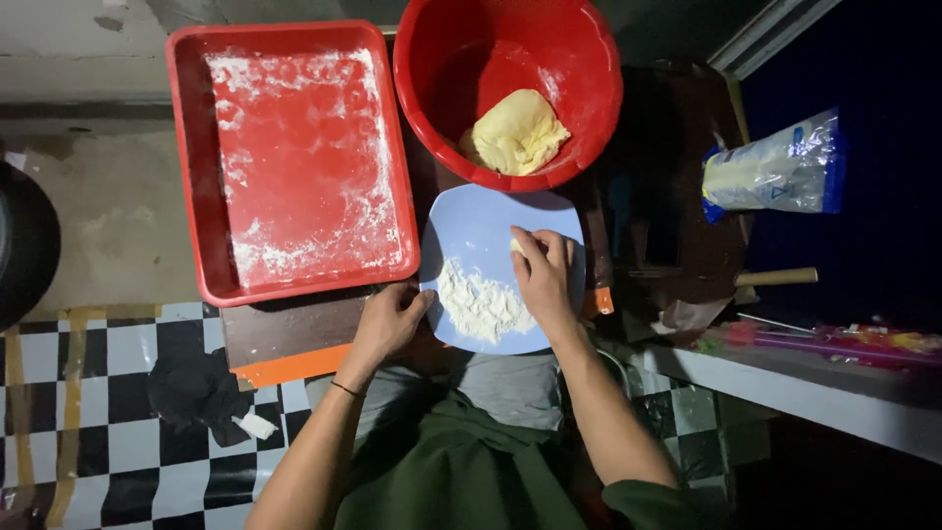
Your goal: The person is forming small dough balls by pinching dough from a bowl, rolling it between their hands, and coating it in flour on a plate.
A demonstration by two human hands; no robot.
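Single head view, straight down, close over plate [491, 221].

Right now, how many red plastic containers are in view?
2: a flour-dusted rectangular red plastic tray at upper left, and a round red plastic basin holding yellow dough to its right. None seems hidden.
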